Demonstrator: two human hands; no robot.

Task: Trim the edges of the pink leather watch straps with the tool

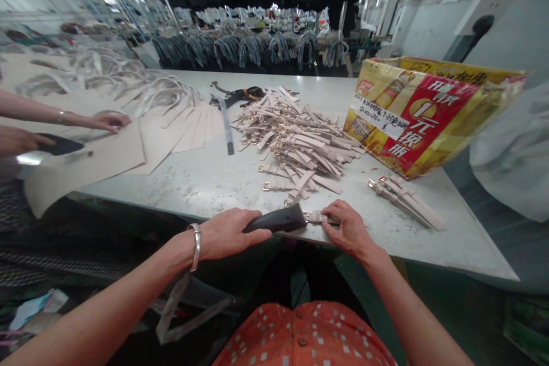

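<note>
My left hand (227, 234) grips the black handle of a hand tool (274, 220) at the table's near edge. The tool's working end is hidden where it meets a pale leather strap with a metal buckle (315, 217). My right hand (351, 233) presses and pinches that strap against the tabletop. Beyond both hands lies a heap of similar buckled straps (295, 137). A smaller bundle of them (403, 200) rests to the right.
A co-worker's hands (109, 121) at left work over beige leather sheets (86, 160), one holding a black tool (60, 144). A red-and-yellow printed cardboard box (412, 117) stands at the table's right. A steel rule (226, 126) lies near dark straps (235, 96).
</note>
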